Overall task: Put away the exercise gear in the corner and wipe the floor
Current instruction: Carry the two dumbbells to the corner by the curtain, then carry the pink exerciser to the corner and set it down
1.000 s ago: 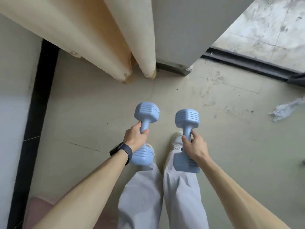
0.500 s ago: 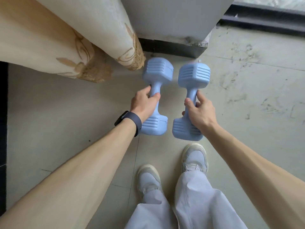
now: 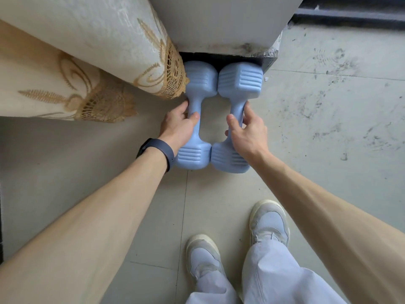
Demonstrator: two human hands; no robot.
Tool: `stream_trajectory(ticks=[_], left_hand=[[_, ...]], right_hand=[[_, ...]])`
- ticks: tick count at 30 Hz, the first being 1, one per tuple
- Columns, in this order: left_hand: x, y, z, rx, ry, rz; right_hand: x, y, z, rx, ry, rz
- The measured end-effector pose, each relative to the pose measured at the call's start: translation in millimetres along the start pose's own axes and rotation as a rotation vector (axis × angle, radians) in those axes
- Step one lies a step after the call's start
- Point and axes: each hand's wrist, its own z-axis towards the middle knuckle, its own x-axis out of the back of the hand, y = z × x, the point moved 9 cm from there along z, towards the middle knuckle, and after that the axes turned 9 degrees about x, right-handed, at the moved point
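Note:
Two light blue dumbbells lie side by side on the floor, their heads touching, at the foot of a grey pillar (image 3: pixel 219 23). The left dumbbell (image 3: pixel 194 153) has my left hand (image 3: pixel 177 126) wrapped around its handle; a dark watch sits on that wrist. The right dumbbell (image 3: pixel 240 81) has my right hand (image 3: pixel 246 130) gripping its handle with thumb and fingers. Their far heads sit against the dark base of the pillar.
A cream curtain (image 3: pixel 92 51) with gold embroidery hangs at the left, its hem touching the left dumbbell's far head. The pale floor (image 3: pixel 339 106) on the right carries dark scuff marks. A black track (image 3: pixel 350 18) runs at the top right. My shoes (image 3: pixel 269 224) stand close behind.
Both hands have carried the dumbbells forward and down to the pillar's base, where they now rest on the floor pressed together. The view has moved closer.

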Motion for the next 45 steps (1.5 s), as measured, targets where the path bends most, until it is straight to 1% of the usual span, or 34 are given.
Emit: stream_trajectory(ticks=[2,5,7,10,13,16,20,22,25,28,30,34,37,40,43,45], left_hand=[[-4.4,6.2,-5.2,-0.014,-0.01,0.119],[-9.5,18.5,-31.4,-0.016,0.003,0.291],[-6.6,24.1,-64.4,-0.059,0.029,0.409],[3.8,20.1,-129.2,-0.063,-0.01,0.551],[35.0,25.8,-207.4,-0.01,-0.009,0.605],[85.5,52.8,-297.2,-0.025,0.026,0.656],[165.6,93.3,-416.6,-0.065,0.066,0.66],[206.7,116.1,-470.0,-0.106,0.117,0.659],[273.8,141.9,-560.6,-0.149,0.217,0.601],[317.3,158.6,-618.4,-0.178,0.298,0.531],[353.0,161.2,-670.0,-0.195,0.412,0.449],[403.4,147.1,-755.0,-0.161,0.614,0.355],[421.2,122.2,-813.7,-0.078,0.738,0.302],[417.6,84.6,-879.4,0.047,0.892,0.162],[380.4,38.0,-945.7,0.205,1.046,0.01],[340.4,-0.5,-992.9,0.334,1.12,-0.103]], right_hand=[[0.3,-1.9,0.5,-0.035,-0.054,-0.031],[9.7,-10.7,-7.5,-0.14,-0.222,-0.176],[25.0,-24.5,-29.9,-0.185,-0.324,-0.317],[56.4,-54.0,-85.7,-0.193,-0.375,-0.409],[87.8,-101.6,-154.5,-0.2,-0.41,-0.442],[116.0,-183.0,-223.2,-0.12,-0.442,-0.465],[150.0,-309.8,-309.8,0.085,-0.461,-0.539],[168.9,-374.3,-350.1,0.198,-0.456,-0.578],[199.0,-481.0,-415.8,0.407,-0.391,-0.611],[216.3,-546.5,-454.3,0.604,-0.327,-0.581],[227.4,-588.2,-486.4,0.741,-0.304,-0.581],[236.1,-657.0,-529.5,0.99,-0.338,-0.564],[231.8,-704.3,-558.6,1.202,-0.386,-0.532],[219.1,-737.0,-596.8,1.431,-0.495,-0.523],[209.1,-750.3,-647.1,1.595,-0.668,-0.504],[203.0,-745.9,-697.7,1.717,-0.818,-0.473]])
